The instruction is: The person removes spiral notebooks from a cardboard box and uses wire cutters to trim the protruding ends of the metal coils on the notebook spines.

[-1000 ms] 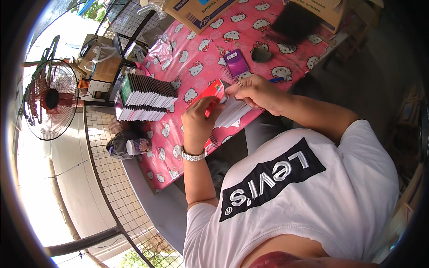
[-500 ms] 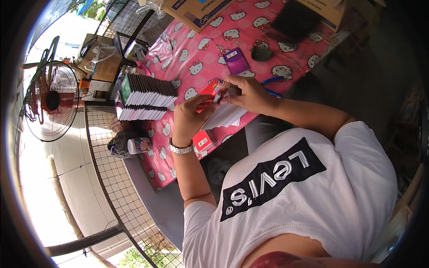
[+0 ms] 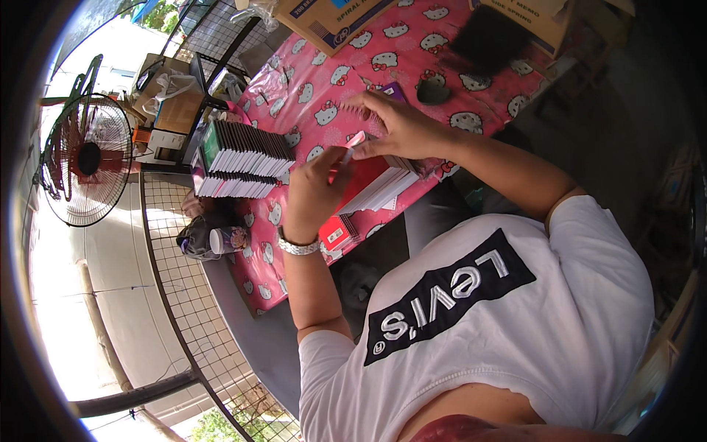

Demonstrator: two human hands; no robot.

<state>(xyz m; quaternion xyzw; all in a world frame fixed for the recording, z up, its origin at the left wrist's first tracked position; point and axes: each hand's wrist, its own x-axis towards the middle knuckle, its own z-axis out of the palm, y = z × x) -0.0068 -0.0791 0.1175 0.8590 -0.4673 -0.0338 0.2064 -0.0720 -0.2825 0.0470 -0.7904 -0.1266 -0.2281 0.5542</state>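
Observation:
A stack of small spiral notebooks with white pages point(image 3: 379, 190) lies before me, a red cover point(image 3: 366, 175) on top. My left hand point(image 3: 318, 183) is over its left side, fingertips pinched on a small pinkish-white slip point(image 3: 356, 138). My right hand point(image 3: 398, 129) hovers over the far side, its fingers stretched and slightly blurred, its thumb close to the slip. Whether the thumb touches it I cannot tell. A purple notebook point(image 3: 395, 91) is partly hidden behind the right fingers. Another red spiral notebook point(image 3: 337, 233) lies beside my left wrist.
Two rows of stacked notebooks point(image 3: 247, 151) stand at the left of the pink patterned table cover point(image 3: 324, 114). A dark small dish point(image 3: 433, 91) sits beyond my right hand. Cardboard boxes point(image 3: 335, 22) are at the far edge. A fan point(image 3: 88, 158) and a jar point(image 3: 217, 241) are at left.
My right hand has come off the spiral edge and opened, its fingers moving up and left over the purple notebook. The pinkish slip now shows between the hands, and more red cover is visible.

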